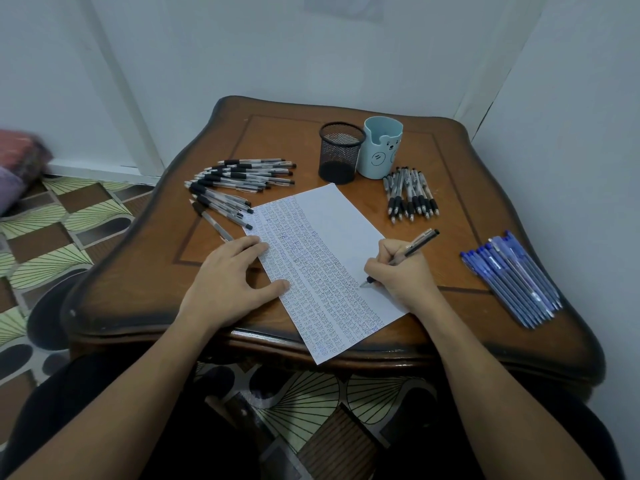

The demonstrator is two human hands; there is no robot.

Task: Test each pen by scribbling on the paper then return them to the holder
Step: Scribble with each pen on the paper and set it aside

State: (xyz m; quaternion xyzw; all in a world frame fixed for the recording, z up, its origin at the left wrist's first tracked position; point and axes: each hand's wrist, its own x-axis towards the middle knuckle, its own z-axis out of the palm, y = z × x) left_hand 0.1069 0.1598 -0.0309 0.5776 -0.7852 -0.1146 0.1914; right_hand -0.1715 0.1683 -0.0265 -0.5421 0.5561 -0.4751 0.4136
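A white sheet of paper (332,237), covered in rows of scribbles, lies slanted on the wooden table (145,285). My right hand (401,271) grips a black pen (417,244) with its tip touching the paper's right edge. My left hand (232,282) lies flat, fingers spread, pressing on the paper's left edge. A black mesh holder (341,152) and a light blue bear-face holder (381,147) stand upright at the back of the table; no pens show above either rim.
Several clear black-capped pens (235,188) are fanned out at the back left. A bundle of black-grip pens (410,195) lies right of the holders. Several blue pens (512,278) lie near the right edge. Walls close in behind and to the right.
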